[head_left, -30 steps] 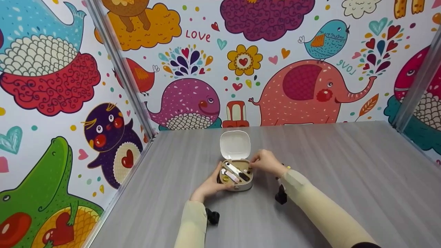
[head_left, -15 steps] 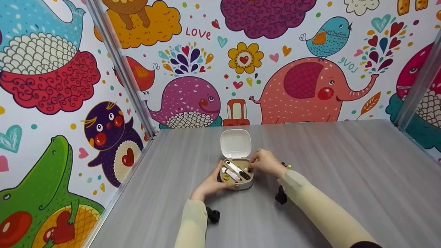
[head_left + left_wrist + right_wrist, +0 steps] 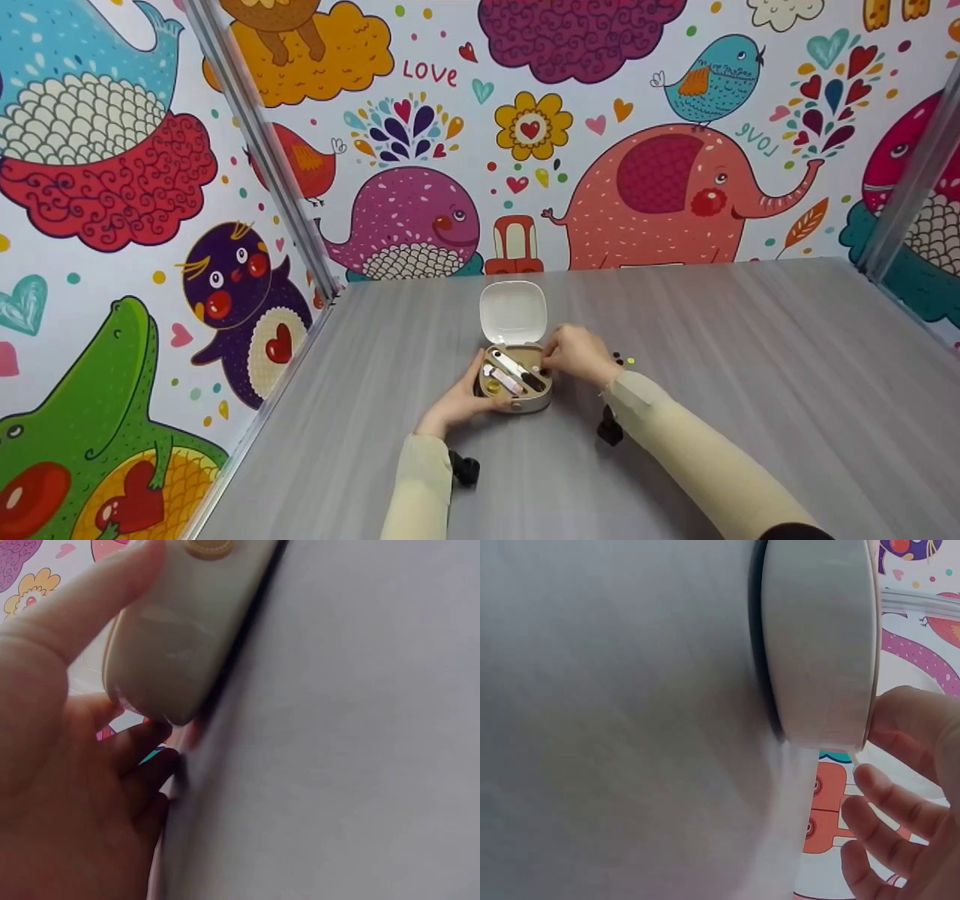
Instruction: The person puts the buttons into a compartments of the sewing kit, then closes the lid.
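A small cream lidded box (image 3: pixel 531 406) stands on the table, its white lid (image 3: pixel 513 312) raised at the back. Inside, a white stick with a black end (image 3: pixel 517 370) lies diagonally beside a pink-and-white tube (image 3: pixel 503 380). A small yellow piece (image 3: pixel 493 385) sits in the left compartment. My left hand (image 3: pixel 456 403) grips the box, thumb on its front and fingers round its left side. My right hand (image 3: pixel 581 354) reaches over the right rim, beside tiny dark and white pieces; its thumb and index fingertips are hidden behind the box wall (image 3: pixel 821 645) in the right wrist view.
Tiny dark pieces (image 3: pixel 617 356) and a tiny yellow piece (image 3: pixel 631 361) lie on the grey table (image 3: pixel 712 375) just beyond my right wrist. Patterned panels (image 3: pixel 420 217) stand at the back and sides. A black device (image 3: pixel 464 469) is strapped at my left wrist.
My right hand has shifted very slightly at the right rim of the box. My left hand keeps its grip, and the box stays where it was.
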`<action>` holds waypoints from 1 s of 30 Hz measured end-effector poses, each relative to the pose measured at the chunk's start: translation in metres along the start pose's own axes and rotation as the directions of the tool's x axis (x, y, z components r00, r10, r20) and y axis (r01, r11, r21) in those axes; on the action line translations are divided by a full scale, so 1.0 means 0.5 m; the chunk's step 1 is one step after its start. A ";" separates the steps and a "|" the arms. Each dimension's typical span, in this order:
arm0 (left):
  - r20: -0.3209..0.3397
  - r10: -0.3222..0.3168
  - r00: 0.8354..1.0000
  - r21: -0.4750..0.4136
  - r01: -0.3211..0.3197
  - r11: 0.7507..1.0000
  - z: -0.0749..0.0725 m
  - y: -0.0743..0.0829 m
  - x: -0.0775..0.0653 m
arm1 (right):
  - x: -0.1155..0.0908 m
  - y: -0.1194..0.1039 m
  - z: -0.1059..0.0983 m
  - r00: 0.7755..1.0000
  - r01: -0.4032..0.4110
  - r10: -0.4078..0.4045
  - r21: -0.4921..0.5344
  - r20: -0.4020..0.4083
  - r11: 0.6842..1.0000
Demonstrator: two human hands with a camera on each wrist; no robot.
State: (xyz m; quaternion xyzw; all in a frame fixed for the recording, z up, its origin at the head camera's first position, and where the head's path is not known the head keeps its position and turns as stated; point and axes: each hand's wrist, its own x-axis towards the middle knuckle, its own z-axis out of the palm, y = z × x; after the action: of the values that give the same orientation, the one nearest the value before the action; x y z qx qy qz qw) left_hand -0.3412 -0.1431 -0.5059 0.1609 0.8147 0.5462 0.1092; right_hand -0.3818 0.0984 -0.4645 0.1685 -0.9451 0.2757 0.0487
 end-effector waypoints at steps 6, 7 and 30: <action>0.008 0.029 1.000 0.007 -0.029 1.000 0.004 0.004 0.002 | -0.004 0.006 -0.002 1.000 -0.020 0.020 0.042 -0.004 0.999; 0.008 0.031 0.999 0.010 -0.032 0.999 0.004 0.005 0.002 | -0.005 0.008 -0.003 1.000 -0.013 0.014 0.065 -0.004 0.998; 0.000 0.022 1.000 0.019 -0.022 1.000 -0.001 0.004 -0.001 | -0.069 0.196 -0.111 0.991 -0.121 0.133 0.254 -0.030 0.960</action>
State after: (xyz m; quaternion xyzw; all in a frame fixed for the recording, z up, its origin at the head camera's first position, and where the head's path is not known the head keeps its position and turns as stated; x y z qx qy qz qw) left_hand -0.3406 -0.1429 -0.5040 0.1708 0.8182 0.5395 0.1018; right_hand -0.3831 0.2159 -0.4734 0.1059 -0.9100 0.3997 0.0312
